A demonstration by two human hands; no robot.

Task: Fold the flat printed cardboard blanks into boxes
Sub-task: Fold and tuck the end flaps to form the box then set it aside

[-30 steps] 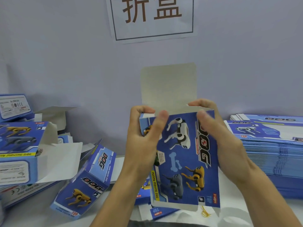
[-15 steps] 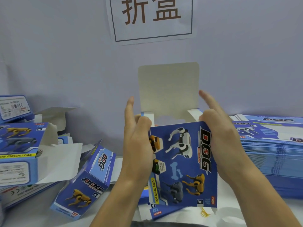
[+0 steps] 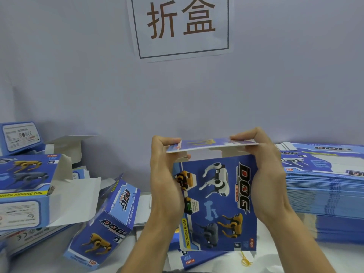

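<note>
I see room tight on both flanks — a tall stack of flat blanks (image 3: 323, 196) walls the right, folded boxes (image 3: 106, 223) with loose flaps crowd the left. The held box (image 3: 218, 203) fills the centre. Open passage lies above it — bare wall (image 3: 197, 99) behind, nothing intervening.

The held box (image 3: 216, 203) is deep blue, printed with white, grey and yellow dogs, a pale bone and a yellow strip. The stack of blanks (image 3: 325, 194) at right is blue, and the wall sign (image 3: 181, 26) white with brown characters.
</note>
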